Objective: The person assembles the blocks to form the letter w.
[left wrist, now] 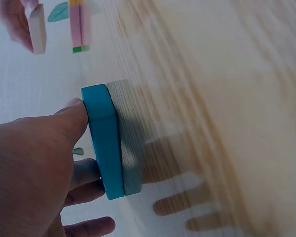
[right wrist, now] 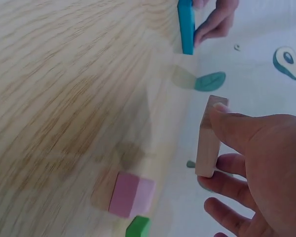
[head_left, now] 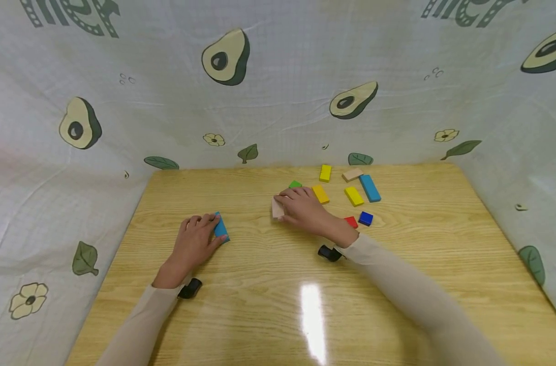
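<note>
My left hand [head_left: 194, 238] holds a flat blue block [head_left: 221, 230] at the left of the table, thumb on one end and fingers on the other. In the left wrist view a greyish, grained strip [left wrist: 127, 143] runs along the table side of this blue block. A plain wooden block [right wrist: 207, 143] is pinched between the thumb and fingers of my right hand [head_left: 304, 211], near the table's middle. Close by that hand are a pink block [right wrist: 124, 195] and a green block [right wrist: 138, 227]. The head view has the pink one hidden behind the right hand.
Right of the right hand lie yellow blocks [head_left: 325, 173], an orange-yellow block [head_left: 320, 194], another plain wooden block [head_left: 352, 175], a long blue block [head_left: 370, 188] and a dark blue block [head_left: 366, 218]. My right wrist partly covers a red block [head_left: 351, 221]. A printed cloth [head_left: 278, 112] surrounds the table.
</note>
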{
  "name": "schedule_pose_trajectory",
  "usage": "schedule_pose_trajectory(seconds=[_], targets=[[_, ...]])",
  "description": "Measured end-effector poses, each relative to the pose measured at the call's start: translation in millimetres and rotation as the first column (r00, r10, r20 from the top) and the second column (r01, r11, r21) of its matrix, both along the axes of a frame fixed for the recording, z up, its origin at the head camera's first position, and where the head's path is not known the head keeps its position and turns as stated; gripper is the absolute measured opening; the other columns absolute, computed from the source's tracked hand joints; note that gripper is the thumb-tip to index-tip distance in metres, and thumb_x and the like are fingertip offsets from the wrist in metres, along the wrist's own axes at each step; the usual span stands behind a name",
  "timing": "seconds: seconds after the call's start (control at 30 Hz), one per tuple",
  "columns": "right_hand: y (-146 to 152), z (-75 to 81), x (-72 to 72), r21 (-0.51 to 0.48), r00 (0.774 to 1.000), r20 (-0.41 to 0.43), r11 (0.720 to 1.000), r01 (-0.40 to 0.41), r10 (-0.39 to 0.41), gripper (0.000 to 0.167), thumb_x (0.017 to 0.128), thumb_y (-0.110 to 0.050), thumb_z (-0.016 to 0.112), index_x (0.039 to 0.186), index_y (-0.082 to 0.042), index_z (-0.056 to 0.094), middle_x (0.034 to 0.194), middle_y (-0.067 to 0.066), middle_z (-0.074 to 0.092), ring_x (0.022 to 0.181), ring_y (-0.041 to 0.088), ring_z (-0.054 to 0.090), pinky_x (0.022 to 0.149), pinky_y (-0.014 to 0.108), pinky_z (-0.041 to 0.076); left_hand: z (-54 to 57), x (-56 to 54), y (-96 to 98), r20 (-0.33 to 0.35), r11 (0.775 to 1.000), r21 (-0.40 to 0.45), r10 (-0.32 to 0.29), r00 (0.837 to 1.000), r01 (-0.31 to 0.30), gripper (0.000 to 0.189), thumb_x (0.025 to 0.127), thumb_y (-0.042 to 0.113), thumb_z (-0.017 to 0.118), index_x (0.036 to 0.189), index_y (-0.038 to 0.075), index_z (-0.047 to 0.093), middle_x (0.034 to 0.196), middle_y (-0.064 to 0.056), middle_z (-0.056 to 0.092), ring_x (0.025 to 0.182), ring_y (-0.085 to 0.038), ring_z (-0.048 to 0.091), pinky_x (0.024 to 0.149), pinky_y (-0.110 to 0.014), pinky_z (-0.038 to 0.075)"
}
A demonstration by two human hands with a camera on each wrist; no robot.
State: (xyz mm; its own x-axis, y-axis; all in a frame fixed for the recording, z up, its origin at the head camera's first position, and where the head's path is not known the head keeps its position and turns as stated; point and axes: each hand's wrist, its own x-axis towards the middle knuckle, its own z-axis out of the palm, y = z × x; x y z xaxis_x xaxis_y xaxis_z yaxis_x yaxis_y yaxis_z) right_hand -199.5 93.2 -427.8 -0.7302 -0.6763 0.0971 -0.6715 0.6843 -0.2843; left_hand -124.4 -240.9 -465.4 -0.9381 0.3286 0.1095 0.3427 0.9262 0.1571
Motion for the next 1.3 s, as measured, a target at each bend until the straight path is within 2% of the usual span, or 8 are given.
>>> schedule_pose_trajectory(seconds=[0.1,0.43,0.77,0.97,1.1,1.3], targets=[[-11.0,-0.7,-4.2,0.009,0.999,0.034,1.000,-0.010,0.010,0.060,0.104,-0.034,0.070,0.155,-0.007,0.054,0.152,0.013,0.056,0.143,0.035,0.046,0.121,0.056,0.029,0.0,0.1,-0.3,-0.001,1.000,0.001,-0.002,1.000,0.002,0.063,0.101,0.035,0.073,0.150,-0.002,0.058,0.148,-0.021,0.057,0.130,-0.047,0.052,0.114,-0.063,0.036],[-46.2,-3.3,-14.0,0.039,0.998,0.033,0.998,-0.059,0.058,0.057,0.106,-0.035,0.067,0.154,-0.007,0.055,0.151,0.011,0.056,0.143,0.034,0.046,0.122,0.051,0.030,0.6,0.1,0.0,0.010,1.000,0.012,-0.002,1.000,0.002,0.061,0.102,0.033,0.072,0.149,-0.002,0.058,0.151,-0.021,0.056,0.132,-0.047,0.050,0.113,-0.064,0.037],[-83.1,-7.2,-22.1,0.057,0.995,0.077,0.996,-0.069,0.065,0.058,0.107,-0.039,0.064,0.156,-0.009,0.053,0.154,0.009,0.054,0.145,0.032,0.045,0.124,0.049,0.029,-3.2,-1.4,0.0,0.004,1.000,0.010,0.000,1.000,0.000,0.061,0.102,0.035,0.072,0.149,-0.002,0.058,0.150,-0.021,0.056,0.131,-0.047,0.051,0.111,-0.064,0.038],[-102.0,-15.7,-28.2,0.097,0.995,0.075,0.993,-0.073,0.066,0.058,0.109,-0.043,0.059,0.157,-0.012,0.051,0.156,0.006,0.053,0.146,0.030,0.044,0.124,0.047,0.030,-3.1,-1.3,-0.5,0.012,1.000,0.019,-0.005,1.000,0.005,0.061,0.103,0.035,0.071,0.150,-0.002,0.057,0.151,-0.021,0.055,0.131,-0.047,0.050,0.111,-0.065,0.038],[-112.1,-21.2,-32.3,0.094,0.995,0.074,0.993,-0.069,0.062,0.059,0.109,-0.044,0.058,0.158,-0.012,0.051,0.157,0.006,0.052,0.145,0.029,0.045,0.125,0.047,0.029,-3.2,-0.1,-0.5,-0.008,1.000,0.021,-0.012,1.000,0.012,0.061,0.101,0.033,0.073,0.149,-0.002,0.059,0.150,-0.021,0.056,0.129,-0.047,0.051,0.109,-0.065,0.039],[-122.9,-24.8,-36.5,0.086,0.996,0.069,0.995,-0.055,0.050,0.059,0.109,-0.045,0.057,0.158,-0.013,0.050,0.158,0.006,0.052,0.143,0.028,0.047,0.123,0.047,0.032,-1.8,0.6,0.1,0.003,0.999,0.040,-0.011,1.000,0.011,0.060,0.102,0.033,0.072,0.149,-0.001,0.058,0.150,-0.021,0.055,0.131,-0.046,0.051,0.110,-0.064,0.038]])
